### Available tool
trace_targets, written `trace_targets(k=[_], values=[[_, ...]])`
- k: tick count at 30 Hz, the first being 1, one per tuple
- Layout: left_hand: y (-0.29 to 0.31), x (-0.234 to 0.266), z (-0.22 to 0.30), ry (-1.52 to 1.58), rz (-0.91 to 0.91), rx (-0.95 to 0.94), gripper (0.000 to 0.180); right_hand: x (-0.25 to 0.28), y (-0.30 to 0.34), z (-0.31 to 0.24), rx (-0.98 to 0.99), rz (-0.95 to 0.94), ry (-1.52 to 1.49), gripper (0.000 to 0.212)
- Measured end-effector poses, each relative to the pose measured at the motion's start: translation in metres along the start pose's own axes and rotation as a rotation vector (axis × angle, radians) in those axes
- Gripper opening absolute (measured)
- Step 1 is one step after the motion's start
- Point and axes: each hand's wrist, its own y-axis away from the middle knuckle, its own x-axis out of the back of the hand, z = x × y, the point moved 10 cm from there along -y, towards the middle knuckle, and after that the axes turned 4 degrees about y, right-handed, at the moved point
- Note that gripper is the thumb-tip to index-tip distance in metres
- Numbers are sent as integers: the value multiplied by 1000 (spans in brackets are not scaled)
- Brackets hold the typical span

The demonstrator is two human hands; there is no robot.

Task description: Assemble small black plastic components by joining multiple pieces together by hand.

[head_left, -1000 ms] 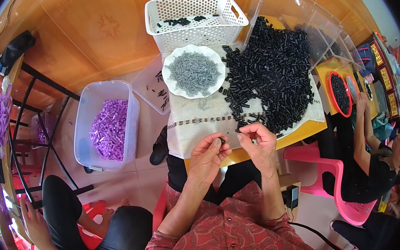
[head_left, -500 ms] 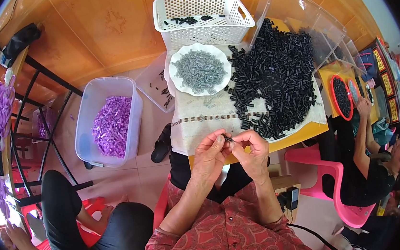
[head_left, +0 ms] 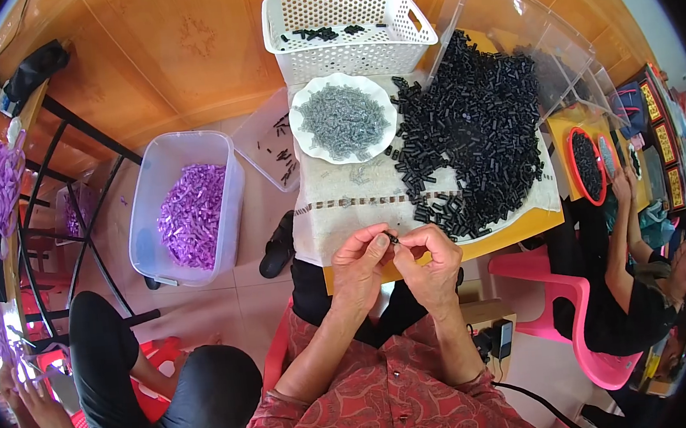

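Note:
My left hand and my right hand meet at the table's near edge, both closed in a pinch. Between their fingertips is a small black plastic piece, mostly covered by the fingers. It resembles the short black tube-like pieces in the big heap spread over the right of the table. Beyond my hands stands a white scalloped plate full of small clear grey pieces. A few more clear pieces lie on the pale cloth below it.
A white perforated basket with some black pieces stands at the back. The heap spills from a tipped clear bin. Left, on the floor, a translucent tub holds purple pieces. Co-workers sit left and right, one by a red tray.
My hands stay nearly in place, with only a slight shift of the fingers on the black piece. The left co-worker's hands have moved up and closer together.

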Motion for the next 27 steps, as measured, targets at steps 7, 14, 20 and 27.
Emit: trace_targets(k=[7, 14, 20, 27], values=[[2, -2, 8, -141, -13, -76, 19, 2, 1, -11, 24, 28, 20, 12], [2, -6, 0, 5, -62, -13, 20, 0, 12, 24, -237, -13, -188, 9], [3, -12, 1, 75, -66, -7, 22, -4, 16, 27, -338, 2, -325, 9], [4, -8, 3, 61, -24, -7, 22, -3, 15, 17, -268, -7, -212, 10]])
